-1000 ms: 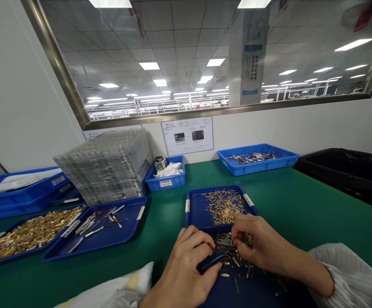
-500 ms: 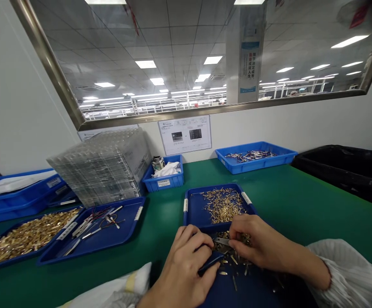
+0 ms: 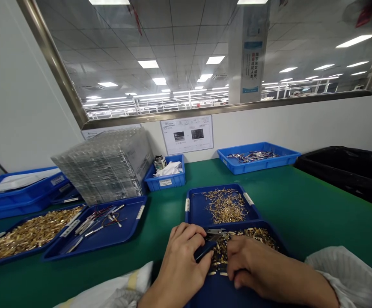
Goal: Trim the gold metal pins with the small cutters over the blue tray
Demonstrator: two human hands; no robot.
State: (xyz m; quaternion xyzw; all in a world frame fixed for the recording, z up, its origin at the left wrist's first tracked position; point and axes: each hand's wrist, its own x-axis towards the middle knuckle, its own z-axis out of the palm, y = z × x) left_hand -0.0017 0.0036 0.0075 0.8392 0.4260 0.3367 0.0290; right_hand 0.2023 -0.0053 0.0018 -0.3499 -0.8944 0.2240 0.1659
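My left hand (image 3: 182, 261) is wrapped round a pair of pliers (image 3: 205, 251) with dark blue handles; the metal jaws point right, over the near blue tray (image 3: 277, 239). In that tray lies a heap of small gold-coloured metal pieces (image 3: 259, 234), with a few loose ones at its front edge. My right hand (image 3: 256, 267) reaches down into the tray at the front of the heap. Its fingers are bent together, and what they pinch, if anything, is hidden. Behind stands another blue tray (image 3: 200, 209) with thin gold pins (image 3: 227, 207).
To the left are a tray of gold pieces (image 3: 33, 231) and a tray with wired parts (image 3: 121, 233). A stack of clear plastic trays (image 3: 105, 171), a small blue bin (image 3: 165, 183) and a blue bin of slim parts (image 3: 263, 163) stand behind. A black-lined bin (image 3: 343, 171) is at right.
My right hand has moved away from the pliers' jaws, down toward me and into the pieces at the front of the heap. My left hand keeps the pliers, shifted slightly left.
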